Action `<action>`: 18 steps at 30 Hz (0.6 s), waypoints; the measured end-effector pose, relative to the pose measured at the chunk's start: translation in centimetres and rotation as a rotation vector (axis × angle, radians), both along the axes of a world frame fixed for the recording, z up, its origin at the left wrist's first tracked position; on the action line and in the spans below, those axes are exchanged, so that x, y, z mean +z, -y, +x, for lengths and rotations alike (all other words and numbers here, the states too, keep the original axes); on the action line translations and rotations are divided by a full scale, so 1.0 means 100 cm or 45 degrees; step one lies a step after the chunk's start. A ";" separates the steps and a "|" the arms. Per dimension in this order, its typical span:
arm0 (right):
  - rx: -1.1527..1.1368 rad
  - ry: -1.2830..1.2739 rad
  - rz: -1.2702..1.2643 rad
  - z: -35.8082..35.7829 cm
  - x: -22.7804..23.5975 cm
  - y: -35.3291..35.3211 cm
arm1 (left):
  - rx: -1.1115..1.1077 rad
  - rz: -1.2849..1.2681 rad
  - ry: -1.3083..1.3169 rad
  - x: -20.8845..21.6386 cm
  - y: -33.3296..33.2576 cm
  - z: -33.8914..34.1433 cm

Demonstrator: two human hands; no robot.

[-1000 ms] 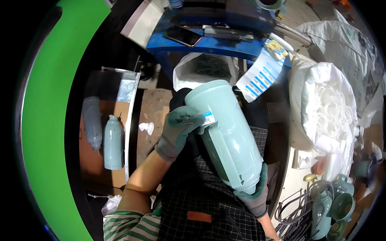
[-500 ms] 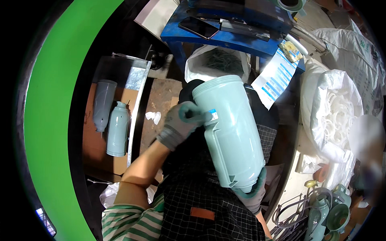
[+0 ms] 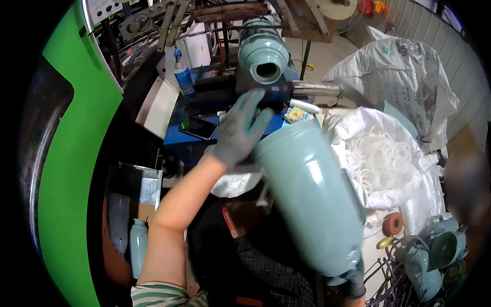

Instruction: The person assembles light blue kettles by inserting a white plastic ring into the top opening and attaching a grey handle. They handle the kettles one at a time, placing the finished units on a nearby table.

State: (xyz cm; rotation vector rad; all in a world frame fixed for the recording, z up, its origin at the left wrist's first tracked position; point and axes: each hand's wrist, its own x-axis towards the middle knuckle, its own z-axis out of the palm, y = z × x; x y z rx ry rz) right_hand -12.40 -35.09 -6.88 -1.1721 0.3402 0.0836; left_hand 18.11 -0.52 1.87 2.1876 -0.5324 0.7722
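A pale green plastic thermos flask shell [image 3: 312, 199] lies slanted across my lap, its wide ribbed rim up and to the left. At its narrow lower end my gloved right hand [image 3: 355, 284] grips it; most of those fingers are hidden behind the shell. My gloved left hand [image 3: 238, 133] is raised just beyond the rim, fingers stretched and apart, with nothing in it. Ahead of that hand, a second pale green shell [image 3: 263, 51] sits on the machine above the blue table [image 3: 179, 120], a dark round opening facing me.
A phone [image 3: 198, 128] and a blue-labelled bottle [image 3: 183, 74] are on the table. To the right stands a white sack [image 3: 353, 125] of white rings. Lower right are several green parts [image 3: 445, 248] and an orange-red roll [image 3: 393, 223]. Two shells lie in a box [image 3: 146, 192] at left.
My view has tilted up toward the machine. My left hand has left the shell's side and reached forward, opening. The shell has turned, so its handle and label no longer face me.
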 end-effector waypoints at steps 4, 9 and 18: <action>-0.176 0.331 -0.113 0.037 0.028 0.014 | 0.506 0.838 -0.360 0.027 0.010 0.081; -0.186 0.484 -0.389 0.094 0.078 0.033 | 0.305 0.683 0.423 -0.019 0.018 -0.050; 0.306 0.376 -0.196 0.250 0.132 -0.077 | 0.243 0.314 0.215 -0.085 -0.069 -0.257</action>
